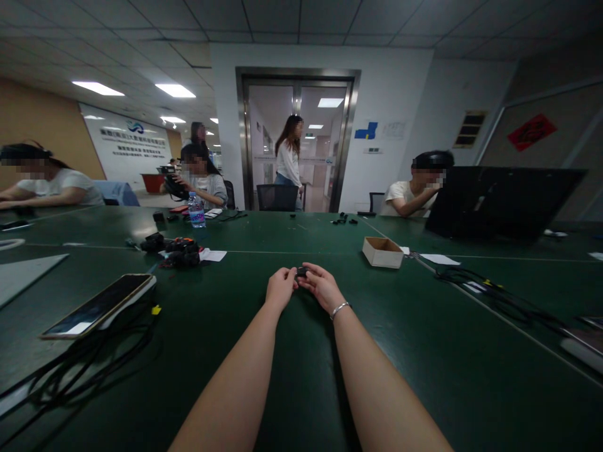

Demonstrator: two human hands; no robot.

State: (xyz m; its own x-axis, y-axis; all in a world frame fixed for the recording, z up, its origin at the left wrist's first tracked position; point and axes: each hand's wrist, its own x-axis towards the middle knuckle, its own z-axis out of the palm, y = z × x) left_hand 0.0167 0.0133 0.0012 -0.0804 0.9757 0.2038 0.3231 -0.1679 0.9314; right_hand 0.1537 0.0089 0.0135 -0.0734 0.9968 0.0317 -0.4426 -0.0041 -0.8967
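Note:
Both my arms reach forward over the dark green table (pixel 386 351). My left hand (pixel 281 289) and my right hand (pixel 321 285) meet at the middle of the table. Together they pinch a small black part (pixel 301 272) between their fingertips. Both hands have their fingers curled closed on it. A thin bracelet circles my right wrist. What the small black part is cannot be made out.
A phone (pixel 98 306) lies on a white pad at the left with black cables (pixel 89 361) around it. A small cardboard box (pixel 382 252) stands ahead right, a pile of black parts (pixel 181 252) ahead left. A black laptop (pixel 499 201) and more cables (pixel 490 292) lie right. Several people sit around the table.

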